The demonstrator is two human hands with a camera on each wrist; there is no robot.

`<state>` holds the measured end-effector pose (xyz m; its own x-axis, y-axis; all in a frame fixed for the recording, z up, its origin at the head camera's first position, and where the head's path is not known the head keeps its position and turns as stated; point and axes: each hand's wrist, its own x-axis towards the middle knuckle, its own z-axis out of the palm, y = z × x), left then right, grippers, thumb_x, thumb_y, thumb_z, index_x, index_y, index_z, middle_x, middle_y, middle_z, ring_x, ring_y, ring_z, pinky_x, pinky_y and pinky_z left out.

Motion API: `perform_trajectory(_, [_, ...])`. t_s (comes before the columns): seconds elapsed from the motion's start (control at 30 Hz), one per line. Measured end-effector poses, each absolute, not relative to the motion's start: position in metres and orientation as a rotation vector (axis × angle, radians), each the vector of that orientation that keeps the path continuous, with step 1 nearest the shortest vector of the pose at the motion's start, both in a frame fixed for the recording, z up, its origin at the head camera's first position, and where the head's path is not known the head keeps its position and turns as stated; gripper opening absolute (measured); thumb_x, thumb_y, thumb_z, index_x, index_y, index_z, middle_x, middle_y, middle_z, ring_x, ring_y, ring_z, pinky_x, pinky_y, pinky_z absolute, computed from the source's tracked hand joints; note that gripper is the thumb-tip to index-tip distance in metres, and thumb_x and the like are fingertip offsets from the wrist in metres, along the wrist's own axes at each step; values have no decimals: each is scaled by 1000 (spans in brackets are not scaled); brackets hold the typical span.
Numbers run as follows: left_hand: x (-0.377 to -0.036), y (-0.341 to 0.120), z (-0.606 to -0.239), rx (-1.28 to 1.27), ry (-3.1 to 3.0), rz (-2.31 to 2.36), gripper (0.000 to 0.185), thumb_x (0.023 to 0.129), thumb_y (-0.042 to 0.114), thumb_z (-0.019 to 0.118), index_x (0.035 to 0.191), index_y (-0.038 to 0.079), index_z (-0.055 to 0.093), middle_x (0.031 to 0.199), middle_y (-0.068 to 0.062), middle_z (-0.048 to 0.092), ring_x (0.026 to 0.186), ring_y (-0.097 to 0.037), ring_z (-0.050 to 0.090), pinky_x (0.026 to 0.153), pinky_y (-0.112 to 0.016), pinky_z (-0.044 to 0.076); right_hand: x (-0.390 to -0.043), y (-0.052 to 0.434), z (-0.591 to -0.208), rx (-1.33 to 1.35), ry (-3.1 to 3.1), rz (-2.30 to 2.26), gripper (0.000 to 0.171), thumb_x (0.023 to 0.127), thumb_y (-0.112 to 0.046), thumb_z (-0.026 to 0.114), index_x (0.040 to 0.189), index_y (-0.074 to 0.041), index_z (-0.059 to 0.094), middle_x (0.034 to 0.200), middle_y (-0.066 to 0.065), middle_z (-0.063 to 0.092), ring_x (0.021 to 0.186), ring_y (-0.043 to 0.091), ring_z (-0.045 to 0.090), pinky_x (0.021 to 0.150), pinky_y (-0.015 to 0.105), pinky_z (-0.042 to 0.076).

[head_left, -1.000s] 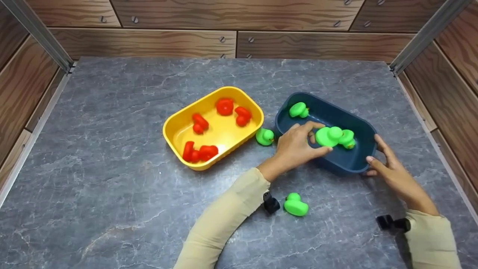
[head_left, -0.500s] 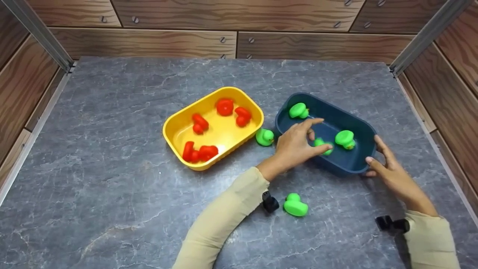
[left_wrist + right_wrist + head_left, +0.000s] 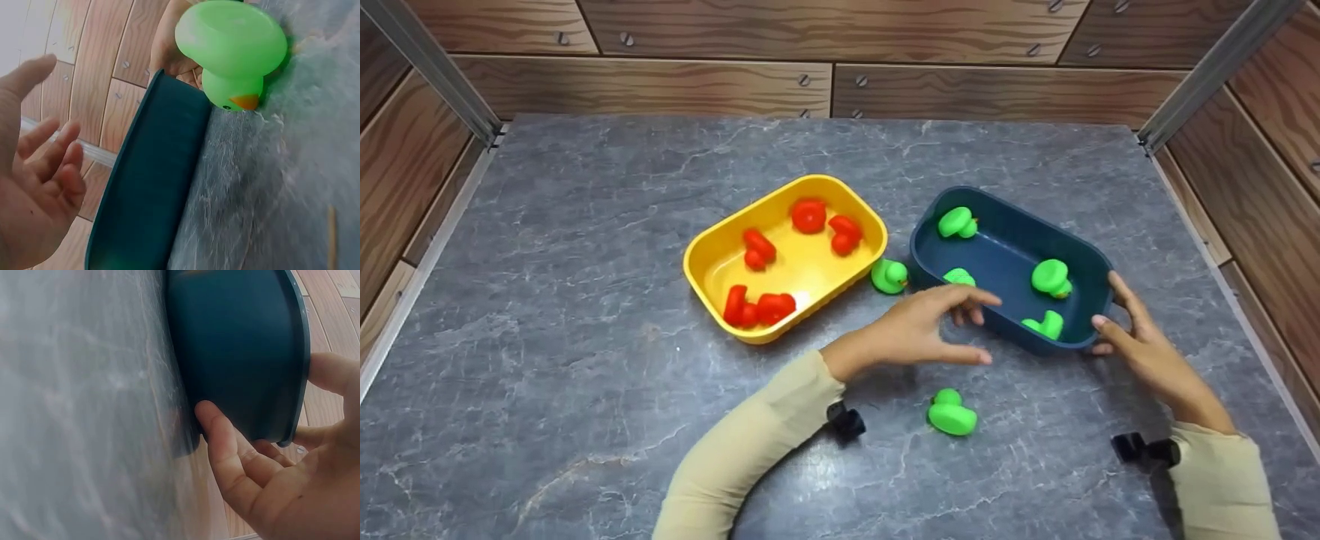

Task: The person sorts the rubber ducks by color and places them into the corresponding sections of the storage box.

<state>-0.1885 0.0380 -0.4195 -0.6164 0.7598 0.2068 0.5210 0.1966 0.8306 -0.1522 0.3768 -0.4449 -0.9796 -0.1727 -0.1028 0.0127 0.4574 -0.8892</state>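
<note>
The left hand [image 3: 919, 330] hovers just near of the blue tray [image 3: 1081, 241], palm turned right, fingers spread and loose, holding nothing. The right hand [image 3: 1140, 349] rests at the tray's near right corner, thumb against the outer wall and fingers straight along the rim. Four green ducks lie inside the tray; one [image 3: 958, 277] is partly hidden behind the left fingers. Another green duck [image 3: 952, 412] sits on the table [image 3: 585, 390] near of the left hand, and one [image 3: 889, 276] stands between the tray and the yellow tray [image 3: 712, 259] of red ducks.
</note>
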Motion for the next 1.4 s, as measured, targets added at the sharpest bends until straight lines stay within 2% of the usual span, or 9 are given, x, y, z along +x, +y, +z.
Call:
perform_trajectory(0.17, [-184,27,-420,1264,2154,1185,69,81,37,77,140,18,46,122,-3,58,108,-17,54,97,-28,46,-152,376,-444,-130,2517,-1553,72,104,-16,42,155,-14,-8,144,30,8,80,-3,59,70,14,52])
perform_trajectory(0.37, [-184,21,-425,1263,2113,961,74,80,40,77,142,21,41,130,0,54,118,-18,51,98,-22,41,-151,377,-444,-122,2519,-1538,72,104,-16,41,155,-15,-9,146,31,6,79,-3,60,70,14,52])
perform_trajectory(0.63, [-186,21,-439,1202,1910,894,82,78,27,80,146,17,35,138,-7,49,124,-19,48,105,-23,39,-150,376,-446,-131,2501,-1552,72,104,-15,41,155,-15,-10,146,30,6,81,-3,59,71,14,52])
perform_trajectory(0.97, [-185,25,-445,1247,1856,798,76,77,21,82,141,13,42,141,-4,51,124,-15,48,104,-15,37,-151,377,-444,-133,2511,-1551,72,104,-15,41,155,-17,-9,146,30,5,81,-4,59,71,13,51])
perform_trajectory(1.4, [-184,31,-452,1253,1864,757,62,78,19,81,132,9,52,132,-5,57,117,-11,54,97,-11,39,-152,377,-445,-136,2517,-1547,72,104,-15,41,155,-15,-9,145,30,6,81,-4,59,70,14,52])
